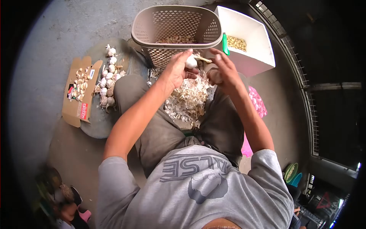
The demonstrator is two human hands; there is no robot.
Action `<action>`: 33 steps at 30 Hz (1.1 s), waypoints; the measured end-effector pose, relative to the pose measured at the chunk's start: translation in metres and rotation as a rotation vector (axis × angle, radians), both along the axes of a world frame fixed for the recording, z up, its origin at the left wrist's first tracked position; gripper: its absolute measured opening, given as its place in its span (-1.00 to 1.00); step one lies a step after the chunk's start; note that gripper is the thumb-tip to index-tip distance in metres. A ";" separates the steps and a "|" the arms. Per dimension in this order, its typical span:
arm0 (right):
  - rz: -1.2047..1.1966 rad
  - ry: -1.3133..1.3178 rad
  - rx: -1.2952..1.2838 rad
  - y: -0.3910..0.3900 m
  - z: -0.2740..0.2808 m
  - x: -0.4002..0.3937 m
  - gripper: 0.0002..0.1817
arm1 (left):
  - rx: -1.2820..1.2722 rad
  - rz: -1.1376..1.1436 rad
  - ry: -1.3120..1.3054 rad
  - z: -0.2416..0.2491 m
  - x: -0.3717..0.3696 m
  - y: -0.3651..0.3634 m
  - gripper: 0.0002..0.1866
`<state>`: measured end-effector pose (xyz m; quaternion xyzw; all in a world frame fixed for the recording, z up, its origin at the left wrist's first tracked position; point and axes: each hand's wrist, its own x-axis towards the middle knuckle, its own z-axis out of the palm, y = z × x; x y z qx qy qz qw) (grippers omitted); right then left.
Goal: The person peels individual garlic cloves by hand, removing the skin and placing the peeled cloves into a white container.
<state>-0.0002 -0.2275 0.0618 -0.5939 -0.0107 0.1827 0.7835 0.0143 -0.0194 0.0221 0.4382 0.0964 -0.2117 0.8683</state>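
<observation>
My left hand (176, 69) is closed around a white garlic bulb (190, 62), its dry stem pointing right. My right hand (227, 72) is close to the stem's tip, with its upper fingers stretched out and apart from the blurred part below. I cannot make out whether the stem touches it. Under both hands, a heap of papery garlic skins (187, 100) lies between my knees. Several whole garlic bulbs (109, 76) sit to the left, beside an opened cardboard box (78, 110) holding loose garlic cloves (79, 84).
Straight ahead stands a perforated taupe basket (177, 45) with garlic pieces inside. Right of it is a white box (251, 57) containing pale cloves (236, 43), with a green object (225, 44) at its edge. A pink bag (257, 101) lies past my right knee. Other people show at the lower edges.
</observation>
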 end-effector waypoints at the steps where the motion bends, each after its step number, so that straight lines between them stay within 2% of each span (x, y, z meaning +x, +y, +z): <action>1: -0.099 0.104 0.100 -0.007 -0.003 0.006 -0.41 | 0.001 0.014 -0.024 0.001 0.010 0.000 -0.66; 3: -0.111 0.246 0.393 -0.022 -0.013 0.013 -0.42 | -0.008 0.055 -0.066 -0.001 0.025 0.002 -0.67; 4: -0.068 0.154 0.326 -0.026 -0.015 0.012 -0.54 | -0.041 0.045 -0.090 -0.004 0.028 0.004 -0.70; 7: 0.048 0.107 0.208 -0.029 -0.014 0.008 -0.66 | -0.105 0.028 0.006 -0.015 0.028 0.009 -0.70; 8: 0.074 0.111 0.219 -0.031 -0.020 0.011 -0.79 | -0.094 0.062 0.018 -0.018 0.024 0.007 -0.67; 11: 0.134 0.126 -0.051 -0.031 -0.017 0.021 -0.83 | 0.019 0.027 -0.152 -0.004 0.018 0.006 -0.64; 12: 0.129 0.016 -0.285 -0.025 -0.015 0.026 -0.76 | 0.061 0.004 -0.209 -0.003 0.018 0.007 -0.61; 15: 0.098 -0.483 -0.684 0.011 0.007 0.027 -0.63 | 0.207 0.033 -0.395 -0.009 0.025 0.004 -0.58; 16: 0.167 -0.599 -0.809 0.022 0.022 0.027 -0.58 | 0.359 0.060 -0.610 -0.015 0.033 0.005 -0.46; 17: 0.216 -0.655 -0.799 0.026 0.016 0.032 -0.58 | 0.437 0.109 -0.616 -0.023 0.033 0.003 -0.43; 19: 0.314 -0.768 -0.775 0.038 0.001 0.050 -0.58 | 0.595 0.208 -0.627 -0.007 0.025 0.000 -0.36; 20: 0.323 -0.773 -0.702 0.044 -0.001 0.053 -0.67 | 0.615 0.201 -0.560 -0.005 0.025 0.002 -0.34; 23: 0.402 -0.718 -0.887 0.052 -0.005 0.065 -0.77 | 0.798 0.235 -0.505 -0.014 0.035 0.014 -0.35; 25: 0.381 -0.727 -0.757 0.057 -0.014 0.064 -0.81 | 0.912 0.207 -0.509 -0.012 0.037 0.018 -0.38; 27: 0.378 -0.628 -0.700 0.055 -0.012 0.059 -0.84 | 0.785 0.172 -0.514 -0.012 0.035 0.017 -0.38; 28: 0.340 -0.661 -0.671 0.051 -0.017 0.059 -0.81 | 0.697 0.175 -0.565 -0.017 0.036 0.013 -0.48; 29: 0.312 -0.691 -0.630 0.049 -0.025 0.061 -0.77 | 0.557 0.213 -0.501 -0.021 0.038 0.006 -0.55; 30: 0.359 -0.571 -0.619 0.045 -0.028 0.064 -0.74 | 0.614 0.229 -0.448 -0.032 0.045 0.003 -0.49; 31: 0.352 -0.572 -0.629 0.046 -0.017 0.060 -0.77 | 0.644 0.260 -0.435 -0.024 0.041 0.001 -0.52; 33: 0.363 -0.592 -0.817 0.045 -0.013 0.061 -0.83 | 0.674 0.310 -0.530 -0.043 0.049 -0.006 -0.55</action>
